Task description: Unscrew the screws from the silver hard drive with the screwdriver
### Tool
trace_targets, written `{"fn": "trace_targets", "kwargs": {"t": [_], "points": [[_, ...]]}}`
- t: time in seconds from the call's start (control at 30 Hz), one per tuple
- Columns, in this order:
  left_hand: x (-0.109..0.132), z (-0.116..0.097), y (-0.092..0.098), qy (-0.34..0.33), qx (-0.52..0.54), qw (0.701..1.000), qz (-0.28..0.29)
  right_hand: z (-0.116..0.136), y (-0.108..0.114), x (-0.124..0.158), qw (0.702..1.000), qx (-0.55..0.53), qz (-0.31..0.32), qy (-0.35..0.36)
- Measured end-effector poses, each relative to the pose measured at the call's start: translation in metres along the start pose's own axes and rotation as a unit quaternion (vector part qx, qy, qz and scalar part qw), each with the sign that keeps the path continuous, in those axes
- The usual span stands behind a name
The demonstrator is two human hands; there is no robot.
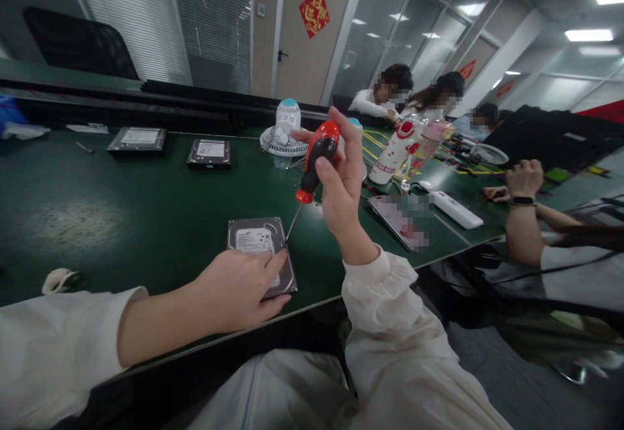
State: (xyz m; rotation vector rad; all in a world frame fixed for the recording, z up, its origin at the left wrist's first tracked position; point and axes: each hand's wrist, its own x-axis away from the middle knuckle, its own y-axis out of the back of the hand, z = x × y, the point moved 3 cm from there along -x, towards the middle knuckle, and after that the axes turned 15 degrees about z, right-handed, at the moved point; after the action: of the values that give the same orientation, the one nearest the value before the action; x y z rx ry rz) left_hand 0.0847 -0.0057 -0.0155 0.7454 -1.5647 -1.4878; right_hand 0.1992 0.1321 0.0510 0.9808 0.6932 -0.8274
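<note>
A hard drive [256, 238] lies label-up on the green table, close to its front edge. My left hand [236, 290] holds the drive from the near left, fingers across its top and thumb at the near edge. Raised above it, my right hand [344, 189] grips a screwdriver [316, 157] with a red and black handle. Its shaft slants down to the left, and the tip meets the drive's right side, near my left index finger. Whether the tip sits in a screw is too small to tell.
Two more hard drives [138, 139] [209, 152] lie farther back on the left. A white fan [287, 118] stands behind my right hand. Bottles [392, 154], a phone [397, 219] and a white power strip [457, 209] are to the right. A co-worker's hand [525, 178] is at far right.
</note>
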Motion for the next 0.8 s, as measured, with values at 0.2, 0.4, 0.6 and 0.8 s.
{"fn": "trace_targets", "kwargs": {"t": [0.2, 0.4, 0.6, 0.8], "points": [[0.0011, 0.0008, 0.0001, -0.002, 0.003, 1.0, -0.003, -0.0002, 0.0048, 0.0033, 0.999, 0.027, -0.039, -0.01], [0.0002, 0.0005, -0.0001, 0.001, -0.004, 1.0, 0.001, -0.0073, 0.0035, 0.0032, 1.0, -0.005, -0.016, -0.01], [0.0004, 0.0009, -0.0008, 0.005, -0.004, 1.0, 0.006, -0.0054, 0.0046, 0.0027, 0.999, 0.038, -0.038, -0.008], [-0.0001, -0.0001, 0.0004, 0.001, 0.001, 1.0, 0.006, -0.0043, 0.004, 0.0024, 0.999, 0.02, -0.022, -0.03]]}}
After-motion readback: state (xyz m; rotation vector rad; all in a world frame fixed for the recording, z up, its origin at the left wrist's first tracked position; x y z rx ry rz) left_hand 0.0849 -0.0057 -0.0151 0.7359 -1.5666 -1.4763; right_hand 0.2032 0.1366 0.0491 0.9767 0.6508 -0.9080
